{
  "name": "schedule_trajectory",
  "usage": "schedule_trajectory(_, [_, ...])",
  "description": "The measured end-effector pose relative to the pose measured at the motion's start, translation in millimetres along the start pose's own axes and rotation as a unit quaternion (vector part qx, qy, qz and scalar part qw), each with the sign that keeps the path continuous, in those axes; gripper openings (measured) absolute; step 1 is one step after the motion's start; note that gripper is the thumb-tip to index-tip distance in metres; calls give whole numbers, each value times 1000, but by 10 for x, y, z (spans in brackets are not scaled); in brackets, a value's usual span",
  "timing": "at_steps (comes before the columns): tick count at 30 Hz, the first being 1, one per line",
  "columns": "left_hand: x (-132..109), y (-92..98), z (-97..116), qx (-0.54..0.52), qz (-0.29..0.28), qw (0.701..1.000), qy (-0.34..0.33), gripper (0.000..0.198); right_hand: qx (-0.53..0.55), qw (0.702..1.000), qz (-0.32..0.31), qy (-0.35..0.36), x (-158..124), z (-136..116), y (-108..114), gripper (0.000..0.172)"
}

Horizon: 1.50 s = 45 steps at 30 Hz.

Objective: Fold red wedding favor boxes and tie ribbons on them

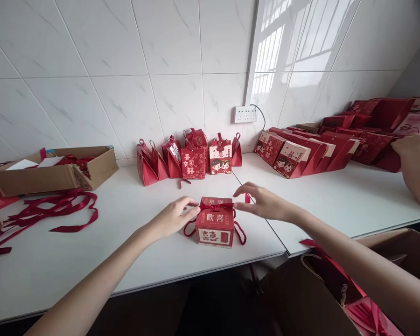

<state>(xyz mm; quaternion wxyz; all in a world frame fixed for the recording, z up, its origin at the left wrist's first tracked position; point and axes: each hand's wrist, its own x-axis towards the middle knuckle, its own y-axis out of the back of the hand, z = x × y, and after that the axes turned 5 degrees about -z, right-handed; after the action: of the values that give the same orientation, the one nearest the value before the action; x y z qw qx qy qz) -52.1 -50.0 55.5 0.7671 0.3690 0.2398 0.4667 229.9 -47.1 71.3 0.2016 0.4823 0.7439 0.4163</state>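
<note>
A small red gift box (214, 228) with pale Chinese characters stands upright on the white table in front of me. Dark red rope handles (241, 233) hang at its two sides. Across its top runs a red ribbon (215, 206), knotted near the middle. At the box's upper left, my left hand (178, 214) has thumb and forefinger closed at the ribbon's left side. My right hand (259, 201) is at the upper right, fingers bent around the other side; a ribbon tail (248, 198) shows behind it. The exact grip points are partly hidden.
Several red gift boxes (194, 163) stand by the tiled wall, with further rows (308, 154) to the right. A cardboard box (56, 170) and loose ribbons (66, 210) lie left. Another person's hand (411, 144) is far right. An open carton (311, 289) stands below the table edge.
</note>
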Motion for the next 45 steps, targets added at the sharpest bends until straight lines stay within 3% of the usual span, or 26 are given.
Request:
schedule_trajectory(4, [66,-117,40,-79,-24,996,15,36,27,998,-61,-21,6,-102,-167,21])
schedule_trajectory(6, [70,-112,10,-113,-25,993,7,35,61,992,-91,-55,-8,-112,-172,25])
schedule_trajectory(10, [18,-104,37,-214,-116,970,8,40,186,972,-130,-67,-36,-131,-113,35])
schedule_trajectory(12, [-35,-115,108,-271,-132,953,13,41,273,948,-149,-63,-54,-153,-93,39])
schedule_trajectory(17, [-156,-110,290,-326,-95,938,73,40,459,863,-192,-88,-126,-233,-113,42])
schedule_trajectory(20, [-180,-90,286,-366,-127,916,101,36,476,847,-208,-112,-158,-223,-146,41])
schedule_trajectory(26, [-175,-163,116,-419,-143,889,117,29,434,864,-204,-152,-120,60,-217,42])
schedule_trajectory(29, [-188,-192,114,-415,-132,892,117,31,360,896,-236,-107,-112,118,-176,40])
schedule_trajectory(32, [-213,-163,170,-403,-134,897,122,35,307,917,-249,-54,-143,24,-75,41])
schedule_trajectory(34, [-226,-130,213,-396,-136,897,141,35,327,918,-221,-37,-163,-94,-22,37])
schedule_trajectory(37, [-235,-94,267,-373,-93,908,164,30,382,911,-159,8,-148,-269,-35,33])
schedule_trajectory(39, [-237,-80,296,-362,-82,916,154,28,400,906,-134,45,-107,-346,-110,33])
schedule_trajectory(41, [-238,-67,322,-363,-107,916,134,27,403,905,-121,62,-57,-382,-220,32])
schedule_trajectory(45, [-237,-22,382,-320,-122,932,119,27,362,928,-57,65,10,-385,-440,28])
